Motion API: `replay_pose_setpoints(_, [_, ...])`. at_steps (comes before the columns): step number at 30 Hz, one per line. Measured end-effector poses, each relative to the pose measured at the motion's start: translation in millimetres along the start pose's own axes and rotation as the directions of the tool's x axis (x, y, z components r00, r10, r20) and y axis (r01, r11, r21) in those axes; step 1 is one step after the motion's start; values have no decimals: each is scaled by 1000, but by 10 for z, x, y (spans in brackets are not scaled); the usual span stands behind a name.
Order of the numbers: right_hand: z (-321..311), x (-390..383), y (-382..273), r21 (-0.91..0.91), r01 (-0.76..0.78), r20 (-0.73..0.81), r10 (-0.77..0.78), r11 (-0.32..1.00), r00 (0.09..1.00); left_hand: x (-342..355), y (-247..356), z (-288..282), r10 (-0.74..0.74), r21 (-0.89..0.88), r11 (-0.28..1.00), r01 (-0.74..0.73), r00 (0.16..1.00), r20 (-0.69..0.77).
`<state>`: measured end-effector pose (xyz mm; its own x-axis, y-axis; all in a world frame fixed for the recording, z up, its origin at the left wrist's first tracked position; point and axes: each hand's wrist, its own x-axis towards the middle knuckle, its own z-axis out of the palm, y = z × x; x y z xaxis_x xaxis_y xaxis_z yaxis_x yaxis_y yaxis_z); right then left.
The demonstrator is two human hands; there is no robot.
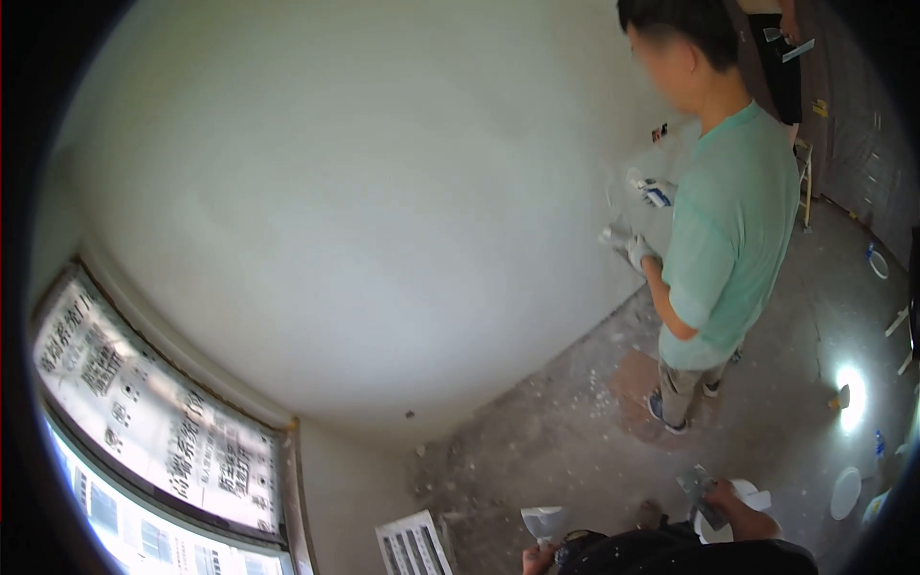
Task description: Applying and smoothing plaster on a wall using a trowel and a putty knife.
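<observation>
My left hand [539, 559] is closed round the handle of a wide putty knife [544, 522], whose pale blade points up and away from me. To the right, my right hand [724, 497] grips a second putty knife [694, 479] with a grey blade. A white bucket [711, 530] stands just beneath my right hand and forearm, which hide part of it. Both blades are apart from the large pale wall [364, 211] ahead. My dark clothing covers the lower edge between the hands.
A co-worker in a green shirt [733, 230] stands at the wall on the right, holding tools in gloved hands. A film-covered window [163, 412] fills the lower left. A lit lamp [843, 397], a round white lid [845, 493] and a stepladder [806, 182] stand or lie on the right.
</observation>
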<state>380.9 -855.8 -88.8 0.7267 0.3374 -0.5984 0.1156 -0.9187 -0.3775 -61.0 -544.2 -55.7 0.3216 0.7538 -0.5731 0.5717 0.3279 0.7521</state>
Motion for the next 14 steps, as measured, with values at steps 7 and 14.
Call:
replay_pose_setpoints(7, [224,631,-111,118,-56,-113,69,991,991,189,819,-200,-132,-58,987,149,964,232])
replay_pose_setpoints(14, [104,75,-352,199,-364,-161,397,910,904,1855,360,-548,118,532,775,-341,905,409])
